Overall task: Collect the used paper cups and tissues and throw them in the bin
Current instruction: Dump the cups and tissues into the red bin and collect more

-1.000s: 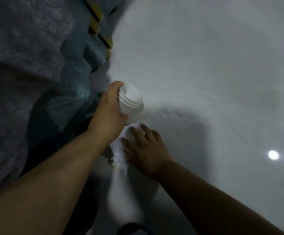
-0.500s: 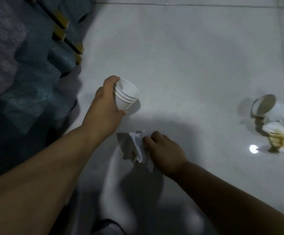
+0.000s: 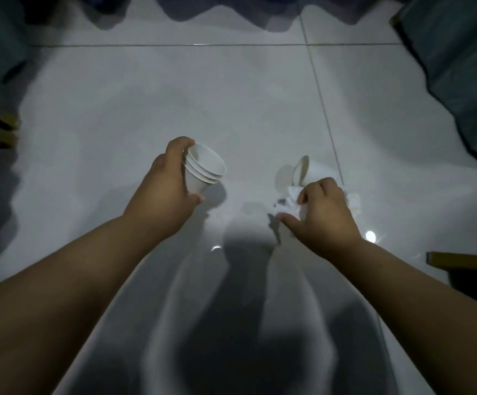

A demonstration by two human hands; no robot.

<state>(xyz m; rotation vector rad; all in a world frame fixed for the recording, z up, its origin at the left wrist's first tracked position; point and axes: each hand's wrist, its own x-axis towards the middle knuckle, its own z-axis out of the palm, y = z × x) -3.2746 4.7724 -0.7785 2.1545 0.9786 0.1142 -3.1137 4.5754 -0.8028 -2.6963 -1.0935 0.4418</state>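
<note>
The left hand (image 3: 168, 192) grips a stack of 3 white paper cups (image 3: 204, 169), fingers and thumb curled round the lower part of the stack, which is tilted with its open mouths facing up and to the right, held above the tiled floor (image 3: 231, 95). The right hand (image 3: 327, 215) is lower down and to the right, its fingers bent round a crumpled white tissue (image 3: 288, 205) that bulges out on the thumb side; whether the tissue touches the floor cannot be told. Just beyond the right hand, 1 more paper cup (image 3: 315, 169) lies on its side on the floor, its mouth turned to the left. A small white scrap (image 3: 354, 201) shows just to the right of the knuckles, too hidden to identify. Dark blue fabric (image 3: 459, 67) hangs along the upper right edge, and a yellowish bar (image 3: 459, 260) lies at the right edge near a bright light spot (image 3: 370, 236) on the tile.
</note>
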